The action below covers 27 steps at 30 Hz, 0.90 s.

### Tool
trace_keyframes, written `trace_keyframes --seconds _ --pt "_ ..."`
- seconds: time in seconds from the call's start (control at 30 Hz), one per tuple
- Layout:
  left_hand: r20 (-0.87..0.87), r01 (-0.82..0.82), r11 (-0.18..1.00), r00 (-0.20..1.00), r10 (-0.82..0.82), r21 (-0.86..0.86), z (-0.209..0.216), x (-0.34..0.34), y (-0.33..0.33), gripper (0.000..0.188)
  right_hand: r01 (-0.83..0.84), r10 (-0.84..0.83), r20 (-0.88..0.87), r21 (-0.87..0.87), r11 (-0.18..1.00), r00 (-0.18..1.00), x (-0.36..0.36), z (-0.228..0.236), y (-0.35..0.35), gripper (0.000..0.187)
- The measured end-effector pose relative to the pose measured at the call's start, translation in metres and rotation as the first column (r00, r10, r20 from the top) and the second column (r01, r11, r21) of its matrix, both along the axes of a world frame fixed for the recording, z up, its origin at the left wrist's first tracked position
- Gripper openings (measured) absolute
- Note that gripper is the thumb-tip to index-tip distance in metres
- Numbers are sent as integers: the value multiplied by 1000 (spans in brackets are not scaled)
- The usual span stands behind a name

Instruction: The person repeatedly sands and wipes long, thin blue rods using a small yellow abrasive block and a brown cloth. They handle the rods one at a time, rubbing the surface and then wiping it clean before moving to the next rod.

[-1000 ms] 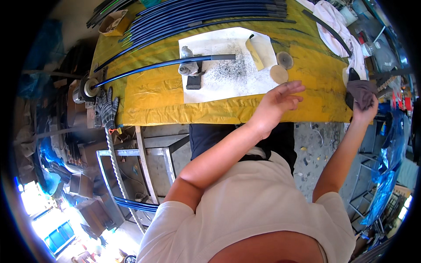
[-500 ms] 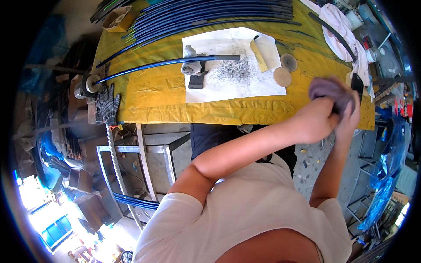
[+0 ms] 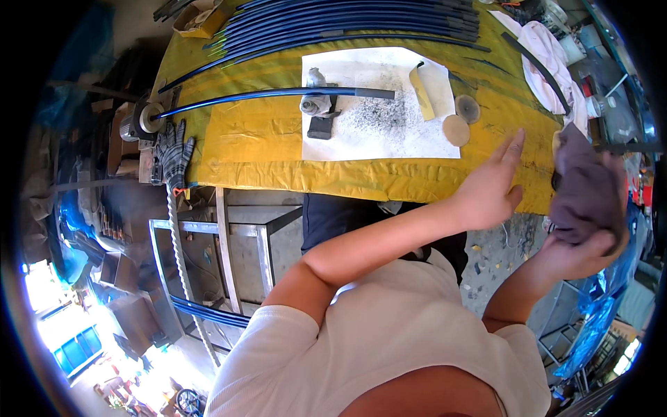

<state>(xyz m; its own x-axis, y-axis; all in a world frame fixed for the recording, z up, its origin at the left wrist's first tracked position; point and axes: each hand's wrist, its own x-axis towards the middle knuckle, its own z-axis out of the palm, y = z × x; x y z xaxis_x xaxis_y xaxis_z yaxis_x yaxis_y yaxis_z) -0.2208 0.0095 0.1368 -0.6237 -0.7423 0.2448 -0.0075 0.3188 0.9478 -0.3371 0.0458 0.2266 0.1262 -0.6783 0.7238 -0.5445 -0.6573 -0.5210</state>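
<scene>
My right hand (image 3: 590,256) grips a dark purplish-grey cloth (image 3: 587,187) beyond the right edge of the table. The cloth hangs bunched above the fingers. Nothing is in my left hand (image 3: 492,187), which hovers over the table's front edge with its fingers stretched out. Beyond it lie two round discs, one tan (image 3: 456,131) and one grey (image 3: 467,109). A glossy blue rod (image 3: 264,94) with a dark grey end spans from a small motor with a round chuck (image 3: 147,117) to a cloth-wrapped rest (image 3: 316,104) on white paper (image 3: 354,142).
Several blue rods (image 3: 347,26) lie along the far side of the yellow-covered table (image 3: 243,142). A curled yellow strip (image 3: 421,92) rests on the speckled paper. At the left are a striped glove (image 3: 174,154) and an open box (image 3: 201,21); a white cloth (image 3: 545,66) lies far right.
My hands have come apart. The right one has carried the cloth right and nearer to me; my left has let go of it, and its fingers have straightened.
</scene>
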Motion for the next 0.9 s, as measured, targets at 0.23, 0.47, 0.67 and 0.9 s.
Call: trace_keyframes --seconds 0.23,0.47,0.67,0.9 --pt "-536 40 990 843 38 134 49 59 -9 32 446 -498 400 222 867 769 -7 -57 -25 28" --pt "-438 -464 547 329 837 697 -25 213 -57 24 350 -579 717 466 812 388 -27 -51 -12 37" --pt "-296 -181 285 -36 955 941 -68 298 -127 44 82 -428 850 425 902 308 -36 -50 -13 44" --pt "-784 131 795 -132 607 593 -70 290 -164 32 240 -461 832 400 884 310 -28 -32 -13 44"
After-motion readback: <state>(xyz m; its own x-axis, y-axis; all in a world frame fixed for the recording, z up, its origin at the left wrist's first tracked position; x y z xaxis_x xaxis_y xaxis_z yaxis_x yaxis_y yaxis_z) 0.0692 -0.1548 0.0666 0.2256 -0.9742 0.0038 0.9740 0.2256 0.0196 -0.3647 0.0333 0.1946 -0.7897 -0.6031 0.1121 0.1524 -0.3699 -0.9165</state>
